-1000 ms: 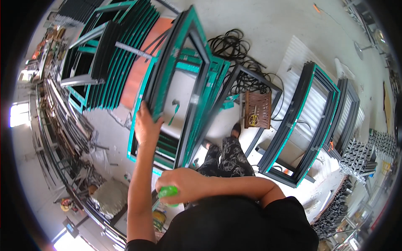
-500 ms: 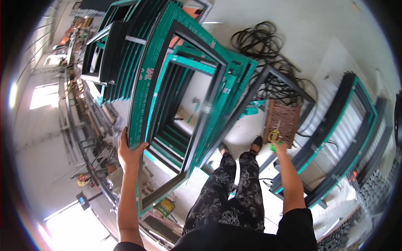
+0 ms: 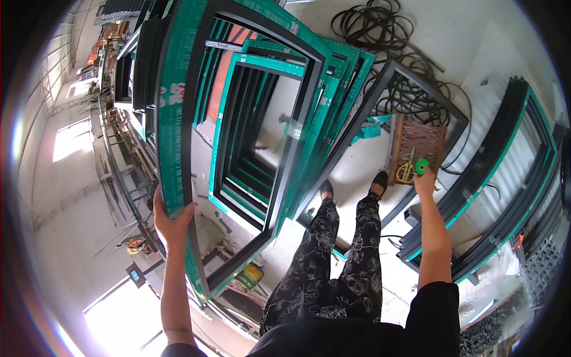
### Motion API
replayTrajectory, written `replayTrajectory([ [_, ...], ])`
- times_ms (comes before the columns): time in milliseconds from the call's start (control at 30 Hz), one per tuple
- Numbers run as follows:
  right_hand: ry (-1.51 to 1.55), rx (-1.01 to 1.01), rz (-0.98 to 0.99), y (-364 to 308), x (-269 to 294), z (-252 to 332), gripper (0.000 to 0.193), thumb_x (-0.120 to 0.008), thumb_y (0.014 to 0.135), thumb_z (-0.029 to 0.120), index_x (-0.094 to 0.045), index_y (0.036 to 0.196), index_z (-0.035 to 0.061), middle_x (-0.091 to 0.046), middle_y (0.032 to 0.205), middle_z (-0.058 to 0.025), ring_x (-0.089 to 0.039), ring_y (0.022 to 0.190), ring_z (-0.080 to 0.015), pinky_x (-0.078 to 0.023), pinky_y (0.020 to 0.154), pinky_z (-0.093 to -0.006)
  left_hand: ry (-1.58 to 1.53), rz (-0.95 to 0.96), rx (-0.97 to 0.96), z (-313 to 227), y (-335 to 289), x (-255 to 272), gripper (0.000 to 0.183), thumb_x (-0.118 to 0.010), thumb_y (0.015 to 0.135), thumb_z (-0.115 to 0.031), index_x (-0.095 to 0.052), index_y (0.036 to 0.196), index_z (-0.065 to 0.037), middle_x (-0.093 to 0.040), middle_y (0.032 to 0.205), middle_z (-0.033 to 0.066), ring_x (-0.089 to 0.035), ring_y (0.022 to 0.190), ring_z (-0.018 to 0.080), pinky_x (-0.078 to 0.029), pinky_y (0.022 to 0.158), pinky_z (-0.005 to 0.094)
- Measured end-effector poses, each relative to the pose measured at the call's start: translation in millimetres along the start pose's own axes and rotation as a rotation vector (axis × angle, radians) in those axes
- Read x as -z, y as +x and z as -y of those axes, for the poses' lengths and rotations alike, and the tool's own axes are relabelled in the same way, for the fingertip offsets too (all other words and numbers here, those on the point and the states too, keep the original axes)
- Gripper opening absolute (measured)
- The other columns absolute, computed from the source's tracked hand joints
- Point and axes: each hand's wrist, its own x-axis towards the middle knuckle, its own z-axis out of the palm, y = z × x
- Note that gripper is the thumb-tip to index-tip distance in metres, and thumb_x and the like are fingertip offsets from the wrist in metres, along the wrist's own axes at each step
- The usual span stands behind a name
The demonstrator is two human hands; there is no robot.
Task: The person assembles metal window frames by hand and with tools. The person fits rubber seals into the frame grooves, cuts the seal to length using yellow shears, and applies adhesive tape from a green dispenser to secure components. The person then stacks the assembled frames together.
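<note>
My left hand (image 3: 172,223) is closed round the left edge of a tall window frame (image 3: 169,143), dark grey with green protective film. The frame stands tilted, leaning toward the stack behind it. On my right, my right hand (image 3: 424,182) has its fingers on a small roll of green tape (image 3: 422,166), over the near edge of a low stool with a brown woven top (image 3: 421,137). Yellow-handled scissors (image 3: 405,171) lie on that stool just left of the roll. My right fingertips are partly hidden by the roll.
Several green-and-black frames (image 3: 238,119) lean together behind the held one. A bare grey frame (image 3: 389,71) stands beside the stool. Black straps (image 3: 372,27) lie coiled on the floor beyond. More dark frames (image 3: 499,166) stand at the right. Metal profiles (image 3: 122,154) line the left wall.
My right hand has moved outward and up with the green tape roll, from the stool's near edge to beside the scissors. My left hand keeps its grip; the frame's tilt has shifted slightly left.
</note>
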Motion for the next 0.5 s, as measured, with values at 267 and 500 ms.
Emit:
replayTrajectory([
  [267, 0.535, 0.205, 0.247, -147, 56, 112, 0.040, -0.074, 0.078, 0.029, -0.066, 0.106, 0.0023, -0.070, 0.098, -0.0159, -0.066, 0.092, -0.0360, -0.051, 0.084, -0.0422, 0.036, 0.053, -0.216, -23, -13, 23, 0.101, -0.090, 0.059, -0.022, -0.039, 0.144, 0.000, -0.054, 0.128, 0.0216, -0.054, 0.115, 0.0401, -0.045, 0.099, 0.0441],
  [500, 0.951, 0.534, 0.541, -328, 184, 337, 0.065, -0.074, 0.089, 0.029, -0.047, 0.136, -0.0072, -0.056, 0.131, -0.0274, -0.057, 0.121, -0.0330, -0.052, 0.096, -0.0414, -0.163, 0.346, -0.070, -7, -63, 45, 0.116, -0.085, 0.066, -0.046, -0.021, 0.154, -0.007, -0.056, 0.127, 0.0260, -0.058, 0.113, 0.0422, -0.046, 0.097, 0.0457],
])
